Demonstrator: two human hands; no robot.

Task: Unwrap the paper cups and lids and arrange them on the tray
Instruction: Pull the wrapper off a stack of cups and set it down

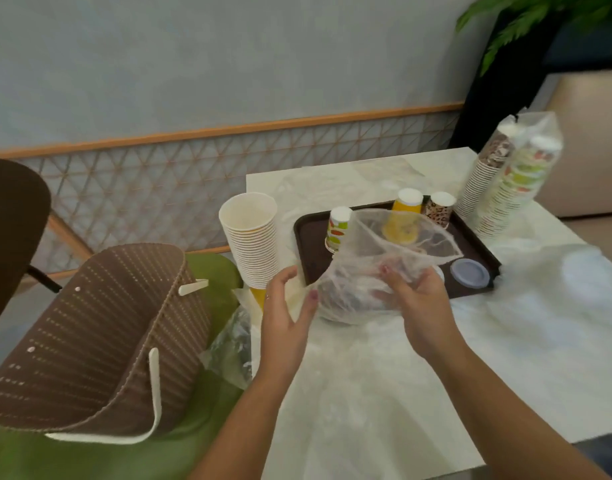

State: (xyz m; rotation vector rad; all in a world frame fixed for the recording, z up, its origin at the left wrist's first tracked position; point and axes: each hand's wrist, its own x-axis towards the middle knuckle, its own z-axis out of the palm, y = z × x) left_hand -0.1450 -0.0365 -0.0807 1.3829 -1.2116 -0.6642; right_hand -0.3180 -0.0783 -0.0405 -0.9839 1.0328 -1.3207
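Hands — left (286, 308) and right (415, 303) — each gripping one plastic wrapper (377, 265); three cups (338, 228) on tray (302, 237).

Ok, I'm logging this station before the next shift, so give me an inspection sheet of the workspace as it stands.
Surface: pale marble-look table, crumpled clear wrap near its far edge.
Job's things: brown tray holds three upturned cups and a bluish lid; unwrapped cup stack left of the tray; wrapped cup stacks right of it.
Clutter: plastic bag held over the tray's near edge; more plastic at the table's left edge.
Grip: left hand pinches the bag's edge; right hand grips the bag.
Cables: nothing seen.
Surroundings: woven brown basket on a green seat, dark chair, plant.
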